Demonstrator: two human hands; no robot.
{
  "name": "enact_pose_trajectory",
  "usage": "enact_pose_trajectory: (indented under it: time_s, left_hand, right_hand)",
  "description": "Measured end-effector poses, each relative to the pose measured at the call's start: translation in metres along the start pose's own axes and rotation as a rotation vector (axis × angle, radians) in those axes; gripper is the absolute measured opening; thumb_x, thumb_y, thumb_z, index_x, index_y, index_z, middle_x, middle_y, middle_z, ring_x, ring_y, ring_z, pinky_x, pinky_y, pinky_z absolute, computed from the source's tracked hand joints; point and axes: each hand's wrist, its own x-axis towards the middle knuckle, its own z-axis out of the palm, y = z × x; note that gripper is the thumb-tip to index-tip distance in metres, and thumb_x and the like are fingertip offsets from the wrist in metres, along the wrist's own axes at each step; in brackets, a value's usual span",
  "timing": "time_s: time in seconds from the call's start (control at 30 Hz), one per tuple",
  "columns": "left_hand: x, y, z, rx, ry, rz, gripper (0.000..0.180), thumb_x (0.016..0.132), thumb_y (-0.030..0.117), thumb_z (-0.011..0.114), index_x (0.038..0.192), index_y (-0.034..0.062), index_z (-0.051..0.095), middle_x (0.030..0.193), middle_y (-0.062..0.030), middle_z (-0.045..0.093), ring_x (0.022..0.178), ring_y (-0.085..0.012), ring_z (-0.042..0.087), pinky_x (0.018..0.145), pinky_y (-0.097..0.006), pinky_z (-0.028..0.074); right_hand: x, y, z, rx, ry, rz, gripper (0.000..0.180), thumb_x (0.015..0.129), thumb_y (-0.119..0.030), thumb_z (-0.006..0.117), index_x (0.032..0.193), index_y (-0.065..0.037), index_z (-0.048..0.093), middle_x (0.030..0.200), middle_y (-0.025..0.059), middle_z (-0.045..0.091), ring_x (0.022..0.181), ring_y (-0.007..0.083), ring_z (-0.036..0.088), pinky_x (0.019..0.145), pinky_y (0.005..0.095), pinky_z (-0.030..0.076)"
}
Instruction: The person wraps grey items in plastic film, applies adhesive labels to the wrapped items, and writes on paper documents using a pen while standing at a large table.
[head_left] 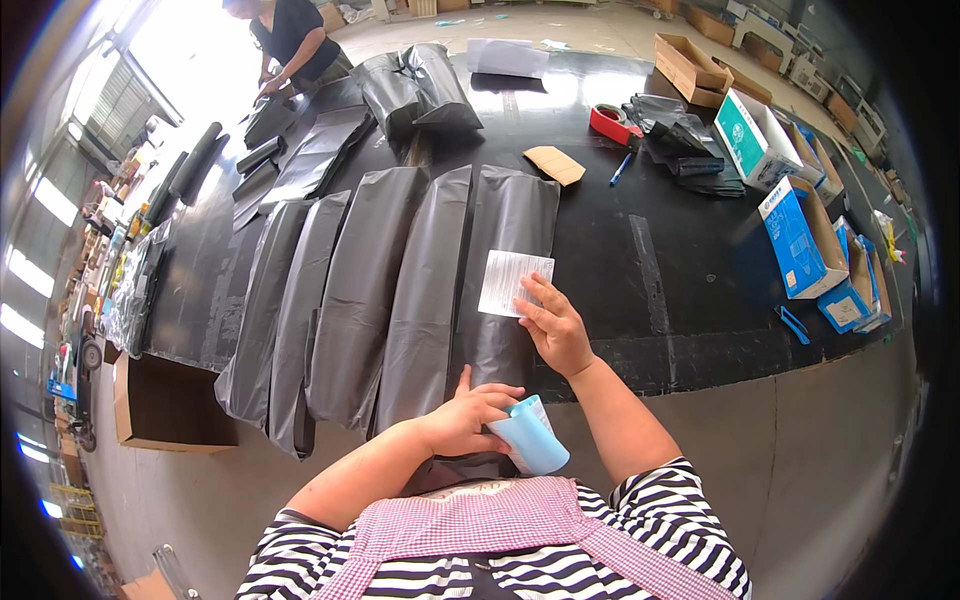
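Note:
Several long grey plastic parcels lie side by side on the black table. On the rightmost parcel rests a white printed label. My right hand touches the label's right edge, its fingers spread over it. Close to my body, my left hand is closed around a curled light-blue strip of label backing, with some white print showing at its edge. The thumb of that hand points up toward the parcel's near end. The neighbouring grey parcel carries no visible label on top.
Beyond the row stand two bulging grey parcels. A tape dispenser, a blue pen and folded dark bags lie to the right, near blue boxes. Another person handles a dark bag at the far left.

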Motion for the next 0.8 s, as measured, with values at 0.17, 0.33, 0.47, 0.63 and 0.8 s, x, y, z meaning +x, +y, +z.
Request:
enact_pose_trajectory:
  time_s: [0.17, 0.33, 0.47, 0.63, 0.8]
  left_hand:
    - [0.003, 0.001, -0.001, -0.008, -0.003, 0.012, 0.029, 0.080, 0.012, 0.065, 0.110, 0.0108, 0.069, 0.145, -0.0114, 0.048, 0.143, -0.0255, 0.033, 0.113, -0.071, -0.004]
    - [-0.001, 0.001, -0.001, -0.016, -0.001, -0.014, 0.034, 0.080, 0.013, 0.066, 0.113, 0.0079, 0.066, 0.147, -0.0114, 0.045, 0.144, -0.0255, 0.033, 0.114, -0.069, -0.005]
    - [-0.002, 0.002, -0.001, -0.002, -0.002, -0.028, 0.039, 0.079, 0.015, 0.067, 0.117, 0.0066, 0.064, 0.149, -0.0122, 0.043, 0.144, -0.0261, 0.032, 0.115, -0.068, -0.005]
    - [0.006, 0.007, -0.001, 0.089, -0.060, -0.045, 0.045, 0.081, 0.016, 0.064, 0.124, 0.0062, 0.061, 0.152, -0.0128, 0.040, 0.144, -0.0260, 0.031, 0.115, -0.068, -0.005]
    - [-0.002, 0.002, -0.004, -0.046, 0.004, -0.111, 0.044, 0.082, 0.016, 0.063, 0.126, 0.0053, 0.062, 0.152, -0.0098, 0.041, 0.145, -0.0266, 0.031, 0.118, -0.063, -0.004]
  right_hand:
    - [-0.006, 0.007, 0.005, -0.008, -0.076, 0.062, 0.029, 0.083, -0.001, 0.071, 0.111, -0.009, 0.073, 0.132, 0.0126, 0.061, 0.130, 0.0316, 0.053, 0.107, 0.0402, 0.045]
    - [0.006, -0.022, -0.015, -0.149, -0.328, 0.173, 0.023, 0.087, -0.014, 0.069, 0.109, -0.010, 0.073, 0.131, 0.0101, 0.062, 0.125, 0.0300, 0.055, 0.111, 0.0505, 0.038]
    - [0.029, -0.035, -0.011, -0.293, -0.350, 0.266, 0.034, 0.091, -0.021, 0.063, 0.123, -0.012, 0.066, 0.141, 0.0126, 0.053, 0.132, 0.0330, 0.047, 0.111, 0.0608, 0.030]
    - [0.046, -0.020, 0.042, -0.424, -0.516, 0.424, 0.045, 0.093, -0.026, 0.056, 0.136, -0.014, 0.057, 0.162, 0.0105, 0.021, 0.152, 0.0354, 0.003, 0.115, 0.0653, 0.019]
    - [0.032, -0.043, 0.003, 0.007, -0.782, 0.433, 0.040, 0.091, -0.015, 0.058, 0.131, -0.010, 0.062, 0.145, 0.0126, 0.047, 0.146, 0.0369, 0.023, 0.117, 0.0515, 0.026]
